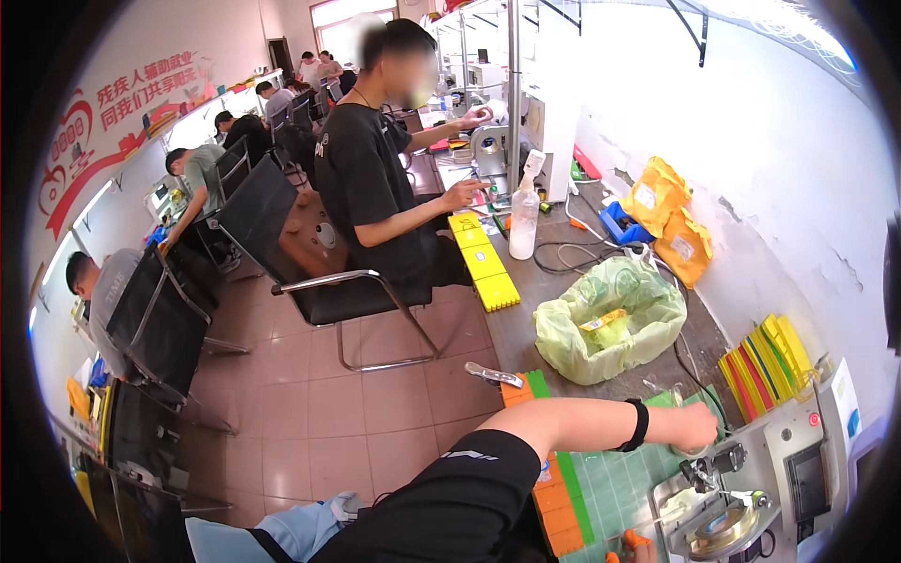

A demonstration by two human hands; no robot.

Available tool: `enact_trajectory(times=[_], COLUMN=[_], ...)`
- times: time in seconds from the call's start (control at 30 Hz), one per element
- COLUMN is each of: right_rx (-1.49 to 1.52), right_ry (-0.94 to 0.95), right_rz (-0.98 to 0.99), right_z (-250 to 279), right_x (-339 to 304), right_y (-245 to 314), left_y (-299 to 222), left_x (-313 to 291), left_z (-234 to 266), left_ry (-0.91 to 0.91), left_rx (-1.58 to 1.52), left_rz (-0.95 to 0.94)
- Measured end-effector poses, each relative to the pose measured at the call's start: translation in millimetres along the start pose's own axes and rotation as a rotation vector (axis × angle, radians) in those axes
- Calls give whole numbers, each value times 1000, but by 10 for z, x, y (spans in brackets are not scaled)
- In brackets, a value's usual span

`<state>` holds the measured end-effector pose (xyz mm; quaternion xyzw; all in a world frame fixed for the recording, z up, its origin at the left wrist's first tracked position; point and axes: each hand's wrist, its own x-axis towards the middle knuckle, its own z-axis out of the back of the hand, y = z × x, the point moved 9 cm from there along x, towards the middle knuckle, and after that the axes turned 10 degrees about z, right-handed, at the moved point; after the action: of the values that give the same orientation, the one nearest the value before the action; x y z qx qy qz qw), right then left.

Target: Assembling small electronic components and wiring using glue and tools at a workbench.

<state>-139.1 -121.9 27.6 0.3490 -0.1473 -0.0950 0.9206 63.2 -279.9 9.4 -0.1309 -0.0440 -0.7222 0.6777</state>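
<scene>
My left arm reaches across the green cutting mat point(601, 479), a black band on its wrist. My left hand point(693, 429) is closed at the mat's far right edge, over a small pale round thing point(693, 452) that its fingers partly hide; I cannot make out what it is. Beside it stands a bench machine point(788, 460) with a screen, a red button and a round metal plate point(725, 530). Only part of my right hand point(640, 549) shows at the bottom edge, with orange coverings on the fingertips, which are apart; nothing is visible between them.
A basket lined with a pale green bag point(610, 328) stands beyond the mat. Near it are a yellow strip tray point(483, 263), a clear pump bottle point(525, 216), orange packets point(680, 246), cables and coloured folders point(770, 366). A co-worker point(375, 178) sits along the bench.
</scene>
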Motion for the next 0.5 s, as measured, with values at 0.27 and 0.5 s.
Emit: enact_trajectory(times=[0.27, 0.5], right_rx=[-66, -64], right_ry=[21, -2], right_rz=[-84, -60], right_z=[106, 141], right_x=[-56, -56], right_y=[136, 246], left_y=[84, 104], left_x=[-21, -73], left_z=[139, 129], left_ry=[-152, -30], left_rx=[42, 24], left_rz=[-16, 0])
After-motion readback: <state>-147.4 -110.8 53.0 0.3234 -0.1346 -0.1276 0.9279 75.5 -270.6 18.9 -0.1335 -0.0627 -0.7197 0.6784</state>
